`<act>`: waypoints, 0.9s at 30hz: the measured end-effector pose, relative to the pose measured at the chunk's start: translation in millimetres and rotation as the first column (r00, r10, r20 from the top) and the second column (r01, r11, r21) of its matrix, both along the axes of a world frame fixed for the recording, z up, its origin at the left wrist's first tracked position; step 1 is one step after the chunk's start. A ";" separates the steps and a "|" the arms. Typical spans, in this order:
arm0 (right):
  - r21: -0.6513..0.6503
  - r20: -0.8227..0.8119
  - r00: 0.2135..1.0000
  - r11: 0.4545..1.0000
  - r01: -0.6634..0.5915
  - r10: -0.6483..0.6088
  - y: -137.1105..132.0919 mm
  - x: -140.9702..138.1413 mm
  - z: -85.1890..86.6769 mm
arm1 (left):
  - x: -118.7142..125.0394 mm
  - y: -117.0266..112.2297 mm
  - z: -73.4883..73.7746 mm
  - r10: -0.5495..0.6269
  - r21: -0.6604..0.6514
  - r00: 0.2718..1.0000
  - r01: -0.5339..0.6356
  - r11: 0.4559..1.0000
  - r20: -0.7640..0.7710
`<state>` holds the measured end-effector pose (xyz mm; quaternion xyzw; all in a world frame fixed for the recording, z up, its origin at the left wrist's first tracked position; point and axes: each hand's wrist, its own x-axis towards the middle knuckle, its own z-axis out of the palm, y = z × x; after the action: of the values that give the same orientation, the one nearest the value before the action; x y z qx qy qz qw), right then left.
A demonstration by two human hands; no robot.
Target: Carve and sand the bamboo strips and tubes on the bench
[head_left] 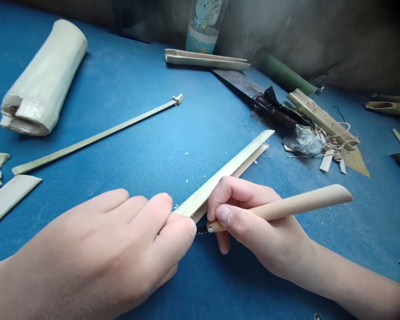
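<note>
My left hand [120,249] is closed around the near end of a pale split bamboo strip [230,166], which slants away to the upper right over the blue table [146,146]. My right hand [250,222] grips a knife by its long light wooden handle [303,202]. The dark blade tip shows just below the strip, between the two hands, and most of the blade is hidden by my fingers.
A thick bamboo section [45,78] lies at the far left, a thin long sliver [96,135] beside it, and cut pieces [6,195] at the left edge. A dark machete [253,91], shavings [320,142], green bamboo [286,73] and a printed bottle [205,22] sit at the back.
</note>
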<state>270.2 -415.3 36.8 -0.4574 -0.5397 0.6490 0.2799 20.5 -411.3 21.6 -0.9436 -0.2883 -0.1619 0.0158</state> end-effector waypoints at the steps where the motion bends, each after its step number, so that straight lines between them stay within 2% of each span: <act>1: 0.014 -0.006 1.000 1.000 0.002 -0.002 0.7 -1.1 -0.1 | 0.9 1.1 0.6 -0.018 0.045 1.000 0.019 0.999 -0.018; 4: 0.082 -0.036 0.999 0.996 0.022 -0.019 2.1 -4.2 -0.5 | 3.2 3.7 2.7 -0.044 0.115 0.997 0.052 0.992 -0.070; 7: 0.165 0.029 1.000 0.986 -0.010 0.005 2.3 -5.5 -0.7 | 5.4 5.1 5.0 -0.038 0.133 0.996 0.048 0.990 -0.079; 9: 0.148 0.056 0.998 0.988 -0.050 0.043 2.7 -5.5 -1.1 | 7.3 5.8 6.9 -0.036 0.155 0.997 0.047 0.987 -0.072; 12: 0.068 -0.037 0.999 0.997 -0.036 0.039 3.9 -5.7 -3.3 | 9.9 6.5 10.7 -0.042 0.177 0.995 0.057 0.983 -0.087; 15: 0.115 -0.072 0.997 0.993 0.010 -0.002 3.4 -6.6 -6.1 | 10.9 6.6 14.0 -0.035 0.205 0.996 0.052 0.977 -0.085; 17: 0.144 -0.040 0.999 0.989 -0.012 0.018 1.9 -6.7 -6.4 | 11.1 6.4 15.3 -0.028 0.208 0.996 0.046 0.977 -0.087; 19: 0.109 -0.027 0.998 0.993 -0.053 0.056 0.6 -6.3 -5.4 | 11.1 5.8 16.0 -0.031 0.208 0.995 0.049 0.977 -0.090; 22: 0.045 -0.064 0.997 0.998 -0.037 0.040 0.5 -5.9 -3.9 | 10.1 4.5 15.1 -0.037 0.208 0.995 0.054 0.977 -0.088; 24: 0.078 -0.068 0.998 0.997 -0.011 0.016 1.1 -5.8 -4.1 | 8.4 3.6 13.0 -0.030 0.200 0.996 0.047 0.979 -0.084; 27: 0.081 -0.055 0.997 0.995 -0.050 0.054 1.8 -5.8 -5.4 | 6.3 3.8 10.1 -0.023 0.188 0.997 0.035 0.982 -0.069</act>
<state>264.3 -413.5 31.4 -0.4129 -0.5687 0.6468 0.2963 26.8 -407.6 31.7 -0.9469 -0.2571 -0.1572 0.1125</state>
